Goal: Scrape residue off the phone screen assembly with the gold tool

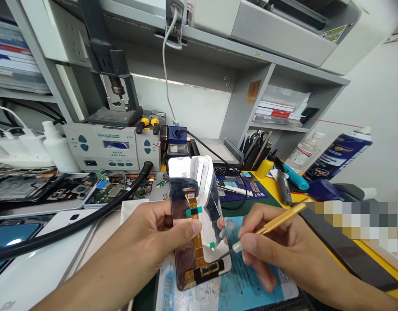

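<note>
My left hand point(153, 235) grips a phone screen panel point(194, 216) upright, back side toward me. An orange flex cable with small green tabs point(194, 211) runs down the panel's back, and my thumb presses on its middle. My right hand point(276, 250) holds a gold-handled pick tool point(276, 220) like a pen. The tool's dark tip touches the panel's lower right area, near a green tab point(212, 245). A clear film is partly lifted from the panel's right edge.
A blue work mat point(251, 280) lies under my hands. A thick black hose point(89, 216) crosses the left side. A rework station point(111, 147), white bottles point(58, 147), opened phones point(56, 192), a spray can point(338, 155) and a tool holder point(260, 149) crowd the bench back.
</note>
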A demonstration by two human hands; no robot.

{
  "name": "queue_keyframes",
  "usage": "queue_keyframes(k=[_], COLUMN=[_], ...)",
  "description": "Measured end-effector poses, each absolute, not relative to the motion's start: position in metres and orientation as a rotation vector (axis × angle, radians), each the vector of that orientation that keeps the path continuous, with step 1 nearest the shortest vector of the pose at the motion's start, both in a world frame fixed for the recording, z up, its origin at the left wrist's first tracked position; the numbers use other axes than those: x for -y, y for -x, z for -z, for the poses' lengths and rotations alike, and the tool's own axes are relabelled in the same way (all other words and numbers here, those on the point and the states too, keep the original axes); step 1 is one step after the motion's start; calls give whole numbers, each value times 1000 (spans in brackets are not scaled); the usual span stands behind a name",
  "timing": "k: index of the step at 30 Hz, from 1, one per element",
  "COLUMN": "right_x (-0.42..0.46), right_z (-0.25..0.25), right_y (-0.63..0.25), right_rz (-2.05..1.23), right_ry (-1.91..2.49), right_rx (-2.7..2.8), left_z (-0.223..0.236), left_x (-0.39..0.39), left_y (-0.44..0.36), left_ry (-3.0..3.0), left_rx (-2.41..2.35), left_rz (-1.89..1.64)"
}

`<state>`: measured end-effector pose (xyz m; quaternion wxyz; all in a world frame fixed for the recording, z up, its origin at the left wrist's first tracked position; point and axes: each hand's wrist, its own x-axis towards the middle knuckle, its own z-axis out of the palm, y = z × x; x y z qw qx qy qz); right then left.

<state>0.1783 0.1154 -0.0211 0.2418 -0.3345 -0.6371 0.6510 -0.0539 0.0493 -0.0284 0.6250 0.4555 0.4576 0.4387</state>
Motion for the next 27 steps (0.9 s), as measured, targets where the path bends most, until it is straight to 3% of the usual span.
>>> queue_keyframes(k=[5,27], right_x=[-117,-106], right_z=[25,30], right_y=[-182,-176], right_rz=[-1976,-1800], right_ry=[835,994], right_rx=[1647,1648], left_z=[20,21], left_x=[-50,-52], left_y=[54,57], left_ry=[-945,-814], left_rx=[-1113,-1010], left_rz=[-990,-1013])
